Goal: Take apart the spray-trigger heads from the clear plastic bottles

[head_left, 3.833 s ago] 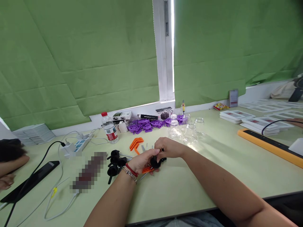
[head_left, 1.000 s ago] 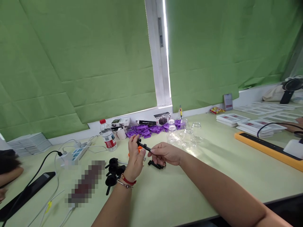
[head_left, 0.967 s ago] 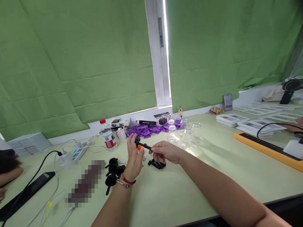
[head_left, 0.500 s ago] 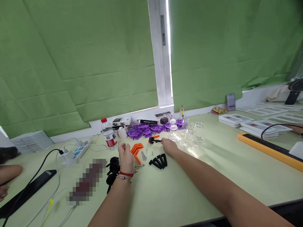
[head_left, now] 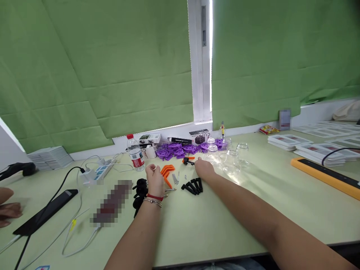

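My right hand (head_left: 204, 168) is closed on the thin stem of a black piece with a rounded head (head_left: 186, 161), held just above the table. My left hand (head_left: 155, 179) is raised with the fingertips drawn together; whatever sits between them is too small to make out. Beside it lie orange angled pieces (head_left: 165, 173) and several silver screws (head_left: 175, 178). Black round-headed pieces (head_left: 138, 202) rest left of my left wrist, partly hidden by it. Several black L-shaped pieces (head_left: 192, 186) lie in front of my right hand, near tiny metal bits (head_left: 185, 177).
Purple plastic parts (head_left: 176, 150) and small boxes line the window ledge. Clear cups (head_left: 232, 159) stand right of my right hand, with a yellow screwdriver (head_left: 222, 129) behind. A bottle (head_left: 135, 153), cables and a power strip (head_left: 104, 169) are left; another person's hand (head_left: 9, 212) shows there.
The camera view has turned slightly left and down, so the things sit further right and higher. Both my hands keep nearly the same pose. The other person's hand at left has shifted.
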`<state>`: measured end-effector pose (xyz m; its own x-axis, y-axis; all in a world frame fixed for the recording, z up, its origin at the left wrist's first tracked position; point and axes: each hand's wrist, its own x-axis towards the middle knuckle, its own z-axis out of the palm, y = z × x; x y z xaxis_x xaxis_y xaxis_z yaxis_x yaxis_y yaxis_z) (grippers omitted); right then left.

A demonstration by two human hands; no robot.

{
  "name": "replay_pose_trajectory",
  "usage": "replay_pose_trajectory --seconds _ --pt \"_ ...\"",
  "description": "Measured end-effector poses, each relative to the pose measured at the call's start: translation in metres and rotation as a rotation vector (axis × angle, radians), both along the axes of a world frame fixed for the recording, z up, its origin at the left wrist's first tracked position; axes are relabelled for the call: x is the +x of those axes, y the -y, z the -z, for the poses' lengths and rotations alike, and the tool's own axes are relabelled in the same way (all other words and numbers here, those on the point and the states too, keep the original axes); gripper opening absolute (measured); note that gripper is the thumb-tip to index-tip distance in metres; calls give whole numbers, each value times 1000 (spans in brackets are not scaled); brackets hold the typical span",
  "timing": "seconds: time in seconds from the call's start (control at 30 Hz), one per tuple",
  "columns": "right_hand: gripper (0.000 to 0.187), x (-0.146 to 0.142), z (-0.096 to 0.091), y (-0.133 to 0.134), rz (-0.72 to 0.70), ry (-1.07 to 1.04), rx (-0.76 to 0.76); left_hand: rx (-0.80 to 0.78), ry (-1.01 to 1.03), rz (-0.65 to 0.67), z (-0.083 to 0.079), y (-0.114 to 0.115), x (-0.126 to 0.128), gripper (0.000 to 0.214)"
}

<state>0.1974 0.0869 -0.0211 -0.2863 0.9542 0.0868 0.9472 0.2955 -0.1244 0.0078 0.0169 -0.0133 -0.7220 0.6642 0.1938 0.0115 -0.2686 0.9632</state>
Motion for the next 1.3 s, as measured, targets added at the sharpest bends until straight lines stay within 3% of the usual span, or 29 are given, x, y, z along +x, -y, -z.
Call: replay_pose_trajectory --seconds 0.13,0.23,0.4,0.6,0.83,0.97,1.3 --pt "25 -34 -14 28 -139 -61 51 92 -74 -68 -2 0 -9 12" --pt "23 -65 -17 51 -296 -195 -45 156 -86 -128 -4 -2 -15 13" --pt "19 -95 -7 65 -187 -207 -167 172 -22 -155 -4 -4 -19 11" --pt "18 -93 -6 63 -132 -246 -189 209 15 -228 -11 -5 -30 12" --pt "17 -82 -8 81 -338 -436 -227 195 87 -331 -16 -7 -50 12" --pt "15 -83 -4 88 -358 -457 -275 175 81 -341 -12 -8 -51 12" --pt "13 -85 -2 89 -419 -277 -172 169 34 -338 -6 -10 -54 12"
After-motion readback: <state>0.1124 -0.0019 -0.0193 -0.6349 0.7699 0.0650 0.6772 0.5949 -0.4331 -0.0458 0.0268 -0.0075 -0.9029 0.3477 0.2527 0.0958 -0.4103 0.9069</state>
